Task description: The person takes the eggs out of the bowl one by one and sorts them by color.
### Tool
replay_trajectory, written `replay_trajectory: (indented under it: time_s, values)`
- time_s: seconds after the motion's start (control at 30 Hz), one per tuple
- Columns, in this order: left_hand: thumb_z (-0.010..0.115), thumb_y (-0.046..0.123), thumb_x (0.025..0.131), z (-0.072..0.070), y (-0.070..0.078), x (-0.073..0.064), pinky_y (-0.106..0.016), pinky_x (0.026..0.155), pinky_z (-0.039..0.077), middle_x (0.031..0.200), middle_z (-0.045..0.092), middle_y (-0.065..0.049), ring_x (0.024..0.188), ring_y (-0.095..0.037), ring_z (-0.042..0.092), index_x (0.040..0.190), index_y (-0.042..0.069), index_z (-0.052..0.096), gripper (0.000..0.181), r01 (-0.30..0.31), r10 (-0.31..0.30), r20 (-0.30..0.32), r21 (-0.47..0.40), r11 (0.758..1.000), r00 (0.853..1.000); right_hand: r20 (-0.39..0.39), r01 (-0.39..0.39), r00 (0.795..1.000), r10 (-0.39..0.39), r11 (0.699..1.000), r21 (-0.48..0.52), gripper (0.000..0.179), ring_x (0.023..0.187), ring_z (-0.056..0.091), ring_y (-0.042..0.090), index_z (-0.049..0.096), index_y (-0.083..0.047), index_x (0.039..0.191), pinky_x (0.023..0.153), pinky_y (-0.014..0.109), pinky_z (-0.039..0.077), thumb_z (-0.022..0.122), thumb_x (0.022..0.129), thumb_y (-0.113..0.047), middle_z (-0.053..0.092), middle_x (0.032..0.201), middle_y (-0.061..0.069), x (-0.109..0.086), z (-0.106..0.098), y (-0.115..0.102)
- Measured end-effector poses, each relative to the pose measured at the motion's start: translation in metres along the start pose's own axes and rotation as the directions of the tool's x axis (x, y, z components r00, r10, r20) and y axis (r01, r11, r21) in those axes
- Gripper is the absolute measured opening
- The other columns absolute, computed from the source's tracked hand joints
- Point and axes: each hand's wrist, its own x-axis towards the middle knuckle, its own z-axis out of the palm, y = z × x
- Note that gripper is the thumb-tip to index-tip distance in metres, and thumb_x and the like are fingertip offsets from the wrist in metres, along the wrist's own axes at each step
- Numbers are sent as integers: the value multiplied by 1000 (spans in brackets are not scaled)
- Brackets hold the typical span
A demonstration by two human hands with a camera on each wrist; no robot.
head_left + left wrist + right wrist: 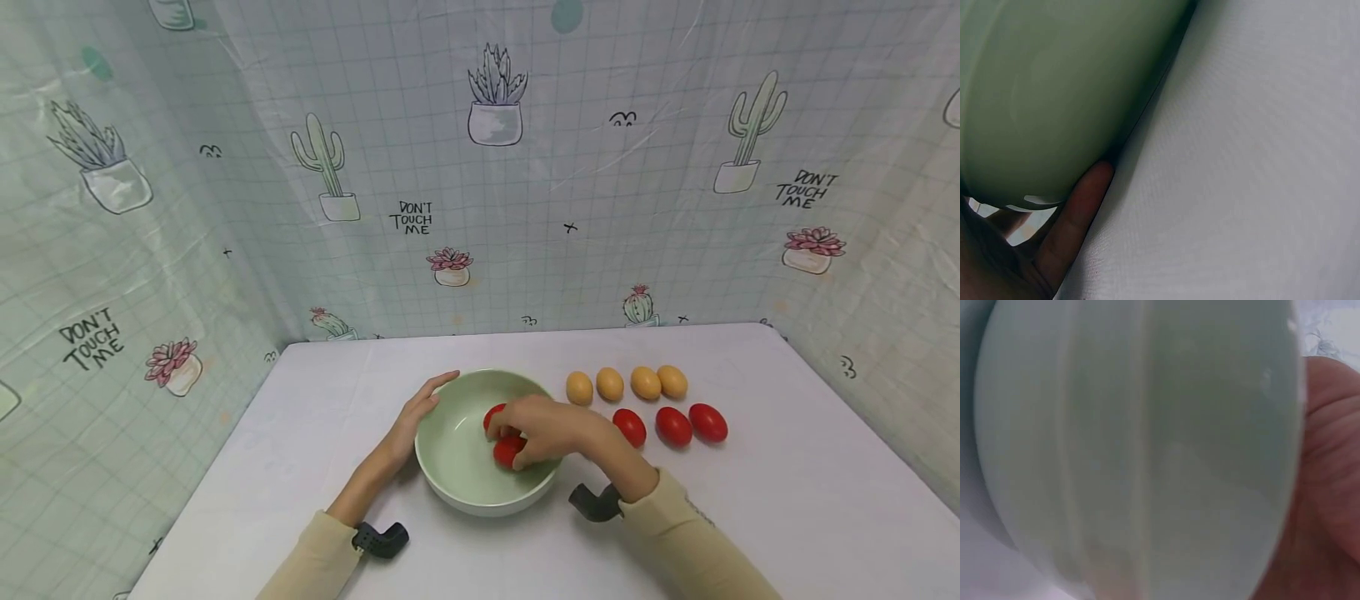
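A pale green bowl [459, 483] stands on the white table. Against its left outer side rests my left hand [405, 429], fingers stretched along the wall. In the left wrist view one straight finger [1079, 215] touches the bowl's lower wall [1054, 94]. My right hand [547, 425] reaches over the right rim and down into the bowl, fingers bent around a glossy red egg-shaped object [507, 453]. Another red egg-shaped object [492, 418] lies behind it, partly hidden by the fingers. In the right wrist view the bowl's outer wall [1210, 444] hides the fingertips.
Right of the bowl, three red egg-shaped objects [673, 427] lie in a loose row. Behind them are several yellow-orange egg-shaped objects [610, 384]. A patterned cloth [525, 192] hangs behind and beside the table [480, 558].
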Motion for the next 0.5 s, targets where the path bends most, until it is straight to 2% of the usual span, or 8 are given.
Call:
replay_trajectory:
  time_s: [0.17,0.3,0.5]
  values:
    - [24,29,112,-1,-2,1,-12,107,40,167,35,-10,151,-36,38,161,16,35,52,-1,1,6,8,1000,1000,29,22,999,-20,998,-60,32,105,60,13,77,-20,115,89,24,53,84,85,-10,73,112,-7,3,5,0]
    - [24,29,112,-1,-4,1,-13,106,41,167,36,-10,151,-36,39,161,17,35,52,-4,4,8,8,1000,1000,49,17,999,-15,998,-55,33,104,59,11,78,-24,114,89,24,52,83,84,-9,72,110,-11,3,6,-1]
    - [24,29,112,-2,-2,0,-14,106,41,167,36,-10,150,-36,40,161,17,35,51,3,-3,8,12,1000,1000,71,-7,997,11,998,-58,45,103,58,11,77,-27,118,89,24,51,82,81,-3,70,111,-13,3,10,-2]
